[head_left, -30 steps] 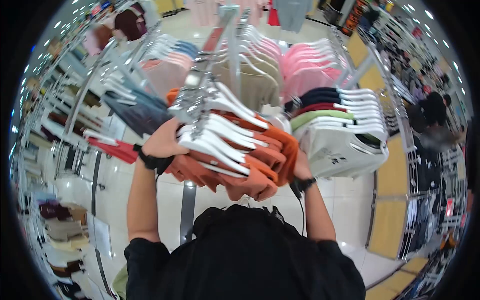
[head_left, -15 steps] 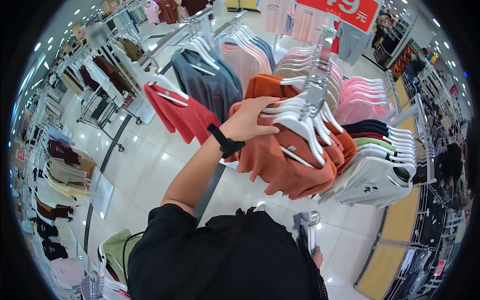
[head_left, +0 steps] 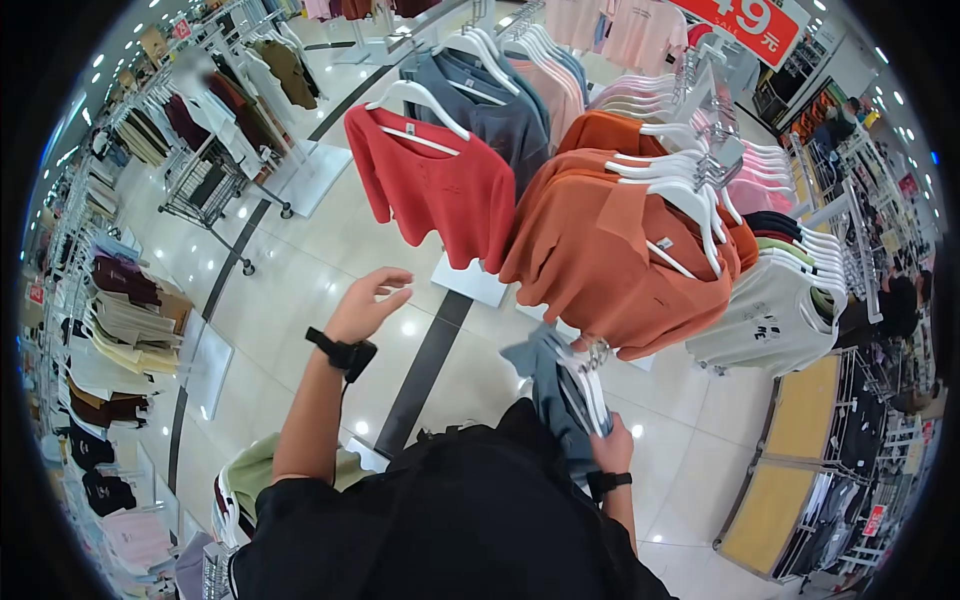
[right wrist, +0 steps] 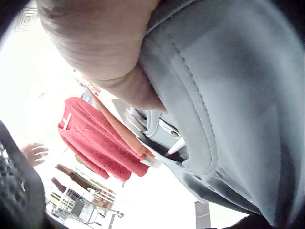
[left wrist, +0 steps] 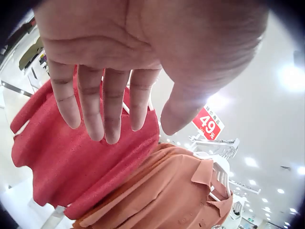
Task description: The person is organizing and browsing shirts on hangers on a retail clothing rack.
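Observation:
In the head view my left hand (head_left: 367,303) hangs in the air with nothing in it, left of the orange shirts and below a red sweater (head_left: 440,185). Its fingers extend loosely before the red sweater in the left wrist view. Low at the front, my right hand (head_left: 613,443) grips several white hangers (head_left: 592,395) bearing blue-grey shirts (head_left: 560,385). Up close in the right wrist view, its thumb (right wrist: 143,90) presses against the blue-grey cloth; the other fingers are hidden. Orange shirts (head_left: 620,250) hang on the rack just beyond the held hangers.
Dark grey-blue shirts (head_left: 480,105) hang behind the red sweater. To the right are pale printed shirts (head_left: 765,315), and above stands a red price sign (head_left: 750,25). A shopping cart (head_left: 210,185) stands at the left. Green clothes (head_left: 300,465) hang close to my left elbow.
Both hands were at the orange shirts first; then only the left stayed on their hangers. It has since let go and moved left and down. The right hand has come forward with the blue-grey shirts.

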A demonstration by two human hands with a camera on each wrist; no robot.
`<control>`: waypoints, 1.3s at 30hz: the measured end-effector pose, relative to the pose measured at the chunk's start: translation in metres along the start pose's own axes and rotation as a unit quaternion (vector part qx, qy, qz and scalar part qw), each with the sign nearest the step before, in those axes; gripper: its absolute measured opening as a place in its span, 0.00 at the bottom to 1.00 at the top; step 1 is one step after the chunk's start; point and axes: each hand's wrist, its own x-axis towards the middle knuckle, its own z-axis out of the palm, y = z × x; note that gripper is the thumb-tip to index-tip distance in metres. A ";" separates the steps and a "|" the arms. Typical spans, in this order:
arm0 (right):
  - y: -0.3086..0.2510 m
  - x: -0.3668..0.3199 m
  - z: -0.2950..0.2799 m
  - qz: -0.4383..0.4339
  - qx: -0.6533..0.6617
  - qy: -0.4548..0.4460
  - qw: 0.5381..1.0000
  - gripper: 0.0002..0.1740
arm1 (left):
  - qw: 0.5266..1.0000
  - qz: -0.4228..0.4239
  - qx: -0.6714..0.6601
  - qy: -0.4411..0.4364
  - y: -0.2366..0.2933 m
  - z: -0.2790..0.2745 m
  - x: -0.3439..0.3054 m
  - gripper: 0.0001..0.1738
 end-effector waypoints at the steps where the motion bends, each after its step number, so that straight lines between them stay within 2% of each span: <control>1: -0.023 0.007 0.000 -0.022 0.016 0.007 1.000 0.27 | 1.000 0.001 0.001 0.004 -0.003 -0.014 -0.004 0.19; 4: -0.086 0.024 -0.008 -0.052 0.063 0.012 0.997 0.26 | 0.998 -0.006 0.047 0.048 -0.001 -0.044 -0.008 0.19; 6: -0.119 0.040 -0.009 -0.066 0.068 0.016 0.995 0.25 | 0.992 0.054 0.096 0.067 0.021 -0.054 0.006 0.18; 8: -0.152 0.063 -0.013 -0.092 0.050 0.042 0.994 0.25 | 0.993 0.056 0.079 0.071 0.043 -0.051 0.028 0.16; 10: -0.169 0.093 -0.011 -0.128 0.069 0.068 0.987 0.26 | 0.972 0.157 0.162 0.069 0.070 -0.044 0.058 0.17; 11: -0.180 0.106 -0.017 -0.112 0.066 0.042 0.991 0.27 | 0.972 0.155 0.162 0.065 0.080 -0.037 0.074 0.17; 13: -0.193 0.128 -0.019 -0.116 0.064 0.053 0.990 0.26 | 0.922 0.284 0.250 0.084 0.097 -0.024 0.114 0.19; 14: -0.196 0.141 -0.021 -0.113 0.054 0.052 0.991 0.26 | 0.903 0.310 0.285 0.089 0.100 -0.017 0.133 0.23; 16: -0.199 0.162 -0.021 -0.112 0.006 0.058 0.992 0.26 | 0.915 0.282 0.286 0.044 0.105 -0.008 0.164 0.27; 17: -0.202 0.172 -0.020 -0.101 0.001 0.054 0.993 0.27 | 0.916 0.279 0.286 0.048 0.105 -0.004 0.177 0.27; 19: -0.206 0.193 -0.019 -0.093 -0.004 0.040 0.995 0.27 | 0.908 0.213 0.359 0.029 0.100 0.001 0.203 0.28; 22: -0.209 0.230 -0.012 -0.089 -0.024 0.025 0.995 0.26 | 0.881 0.251 0.399 0.050 0.083 -0.004 0.229 0.29; 24: -0.213 0.242 -0.010 -0.107 -0.012 0.005 0.994 0.25 | 0.879 0.270 0.386 0.070 0.075 -0.012 0.232 0.26; 26: -0.221 0.253 -0.010 -0.102 -0.036 -0.012 0.994 0.24 | 0.885 0.230 0.405 0.001 0.074 -0.028 0.228 0.21; 27: -0.226 0.255 -0.011 -0.105 -0.030 -0.027 0.994 0.25 | 0.888 0.236 0.395 0.000 0.074 -0.034 0.222 0.16; 32: -0.273 0.257 -0.020 -0.104 0.022 -0.082 0.991 0.27 | 0.887 0.300 0.334 -0.108 0.066 -0.076 0.210 0.14; 33: -0.286 0.256 -0.023 -0.095 0.025 -0.074 0.992 0.27 | 0.883 0.311 0.327 -0.130 0.065 -0.082 0.210 0.14; 35: -0.314 0.252 -0.033 -0.115 0.113 -0.085 0.983 0.27 | 0.869 0.334 0.318 -0.181 0.069 -0.094 0.215 0.13; 36: -0.327 0.249 -0.038 -0.099 0.112 -0.069 0.986 0.27 | 0.867 0.337 0.308 -0.200 0.068 -0.097 0.218 0.13; 38: -0.360 0.249 -0.047 -0.130 0.192 -0.038 0.972 0.26 | 0.859 0.365 0.280 -0.223 0.066 -0.100 0.224 0.13; 39: -0.377 0.251 -0.052 -0.122 0.190 -0.021 0.974 0.26 | 0.862 0.379 0.248 -0.227 0.061 -0.099 0.227 0.13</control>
